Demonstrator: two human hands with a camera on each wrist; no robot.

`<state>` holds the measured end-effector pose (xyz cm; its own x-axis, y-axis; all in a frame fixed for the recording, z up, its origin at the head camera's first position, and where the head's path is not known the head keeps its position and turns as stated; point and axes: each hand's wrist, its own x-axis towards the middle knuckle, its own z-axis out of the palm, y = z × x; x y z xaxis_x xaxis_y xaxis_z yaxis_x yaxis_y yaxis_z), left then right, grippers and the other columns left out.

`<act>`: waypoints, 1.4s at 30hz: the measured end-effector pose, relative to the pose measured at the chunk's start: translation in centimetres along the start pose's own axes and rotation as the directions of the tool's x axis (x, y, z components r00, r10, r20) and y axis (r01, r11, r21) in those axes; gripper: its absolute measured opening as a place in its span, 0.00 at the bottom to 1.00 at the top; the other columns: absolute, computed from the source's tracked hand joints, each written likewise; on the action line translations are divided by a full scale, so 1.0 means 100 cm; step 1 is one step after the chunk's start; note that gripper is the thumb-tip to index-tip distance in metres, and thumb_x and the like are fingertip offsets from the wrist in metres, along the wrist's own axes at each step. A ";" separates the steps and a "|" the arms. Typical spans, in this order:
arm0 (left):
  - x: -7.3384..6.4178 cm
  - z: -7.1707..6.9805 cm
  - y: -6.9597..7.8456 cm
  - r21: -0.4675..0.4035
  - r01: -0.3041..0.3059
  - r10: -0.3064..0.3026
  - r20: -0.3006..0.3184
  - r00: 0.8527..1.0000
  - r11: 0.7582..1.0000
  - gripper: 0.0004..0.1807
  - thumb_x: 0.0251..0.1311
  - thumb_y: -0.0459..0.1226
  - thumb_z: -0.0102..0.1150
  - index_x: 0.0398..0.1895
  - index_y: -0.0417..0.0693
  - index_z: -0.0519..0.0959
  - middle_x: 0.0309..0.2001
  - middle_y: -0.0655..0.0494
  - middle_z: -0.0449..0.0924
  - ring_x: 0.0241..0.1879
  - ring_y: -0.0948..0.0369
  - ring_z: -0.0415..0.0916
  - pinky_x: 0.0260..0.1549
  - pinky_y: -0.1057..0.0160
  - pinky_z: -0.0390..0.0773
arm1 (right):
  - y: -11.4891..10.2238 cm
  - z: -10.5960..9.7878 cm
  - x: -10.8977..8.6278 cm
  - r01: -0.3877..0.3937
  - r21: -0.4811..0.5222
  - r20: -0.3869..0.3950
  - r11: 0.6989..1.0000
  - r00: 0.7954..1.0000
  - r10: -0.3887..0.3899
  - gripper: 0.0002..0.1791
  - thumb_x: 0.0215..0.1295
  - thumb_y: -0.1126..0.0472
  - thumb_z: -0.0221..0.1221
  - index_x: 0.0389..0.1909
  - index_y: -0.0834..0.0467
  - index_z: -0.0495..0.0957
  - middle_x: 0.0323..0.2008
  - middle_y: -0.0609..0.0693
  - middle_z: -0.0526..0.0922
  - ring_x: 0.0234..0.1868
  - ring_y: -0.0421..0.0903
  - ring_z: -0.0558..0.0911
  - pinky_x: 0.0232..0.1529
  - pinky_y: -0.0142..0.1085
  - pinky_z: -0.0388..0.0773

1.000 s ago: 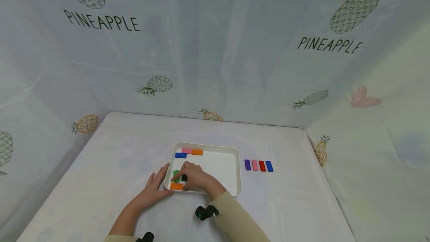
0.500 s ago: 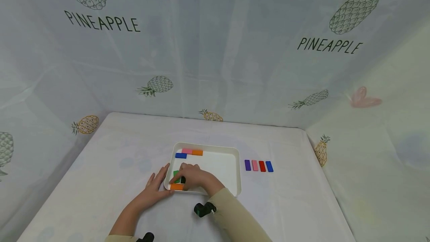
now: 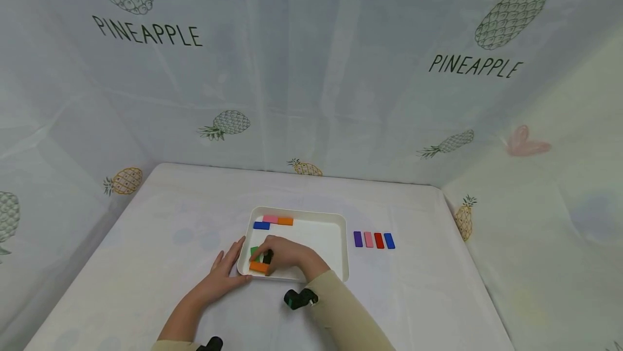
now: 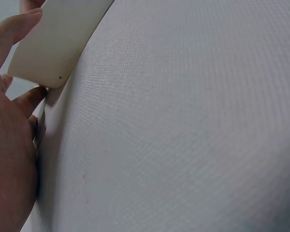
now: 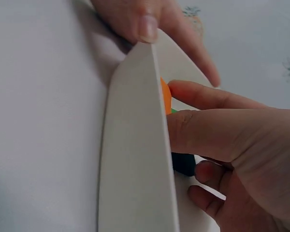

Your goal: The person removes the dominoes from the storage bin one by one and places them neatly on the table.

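Note:
In the head view a white tray [image 3: 311, 232] lies on the table. My right hand [image 3: 287, 252] reaches into its near left corner, thumb and index finger pinching an orange block [image 3: 259, 267] by its ends. Just beyond are a green block [image 3: 254, 252] and a black block [image 3: 267, 257], both partly hidden by the fingers. In the right wrist view the tray's wall hides most of the orange block [image 5: 165, 94]. My left hand [image 3: 225, 275] steadies the same corner from outside, fingers straight and spread along the left side, thumb [image 5: 148, 29] on the rim.
Pink [image 3: 270, 219], orange [image 3: 285, 221] and blue [image 3: 262, 225] blocks lie at the tray's far left. Right of the tray, purple [image 3: 358, 239], pink [image 3: 369, 239], red [image 3: 379, 240] and blue [image 3: 389, 240] blocks stand in a row on the white cloth [image 3: 413, 297].
The orange block, pinched by my right hand, has shifted slightly right and away from the near wall, and now lies a little askew. My left hand has kept its place.

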<state>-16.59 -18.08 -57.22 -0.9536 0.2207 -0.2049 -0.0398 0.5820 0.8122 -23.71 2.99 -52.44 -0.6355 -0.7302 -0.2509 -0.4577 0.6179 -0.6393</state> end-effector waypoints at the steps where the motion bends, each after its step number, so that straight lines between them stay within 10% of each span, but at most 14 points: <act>1: 0.000 0.000 0.000 0.003 -0.006 0.006 -0.004 1.000 1.000 0.57 0.52 0.53 0.70 0.79 0.58 0.44 0.76 0.46 0.47 0.75 0.44 0.30 0.66 0.35 0.27 | 0.001 -0.001 -0.001 -0.007 0.031 -0.008 0.999 1.000 0.007 0.23 0.50 0.66 0.74 0.47 0.43 0.86 0.38 0.38 0.75 0.38 0.35 0.72 0.44 0.24 0.73; 16: 0.001 0.003 0.002 0.034 0.008 -0.007 -0.032 0.999 0.999 0.58 0.49 0.54 0.71 0.79 0.57 0.46 0.75 0.44 0.50 0.75 0.44 0.33 0.67 0.38 0.26 | 0.018 -0.018 -0.034 -0.024 0.314 -0.118 0.949 0.991 0.064 0.22 0.50 0.68 0.72 0.47 0.48 0.85 0.34 0.37 0.81 0.30 0.39 0.76 0.32 0.30 0.77; 42: 0.005 0.004 0.001 0.048 0.033 -0.033 -0.011 0.999 0.998 0.58 0.50 0.54 0.70 0.79 0.58 0.44 0.76 0.48 0.47 0.76 0.49 0.30 0.69 0.44 0.23 | 0.049 -0.066 -0.110 -0.154 0.265 -0.146 0.952 0.970 0.197 0.22 0.48 0.72 0.73 0.43 0.48 0.84 0.32 0.46 0.78 0.34 0.46 0.76 0.31 0.35 0.77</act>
<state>-16.97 -17.58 -57.49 -0.9551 0.1928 -0.2252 -0.0570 0.6260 0.7778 -23.10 16.02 -48.01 -0.7968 -0.5438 -0.2634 -0.1734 0.6233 -0.7625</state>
